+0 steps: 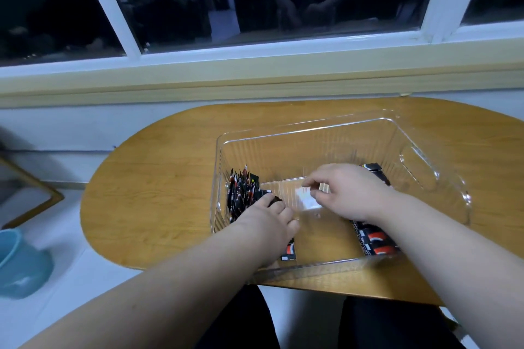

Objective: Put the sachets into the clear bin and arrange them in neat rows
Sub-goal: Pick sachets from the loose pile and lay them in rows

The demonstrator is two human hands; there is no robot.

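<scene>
Sitting at the near edge of the oval wooden desk, the clear plastic bin holds black-and-red sachets upright along its left wall, with more along its right. The left hand touches the left row, though I cannot tell whether it grips. The right hand appears to pinch a small white piece. Arranging is under way, and the leaning sachets likely need straightening next.
</scene>
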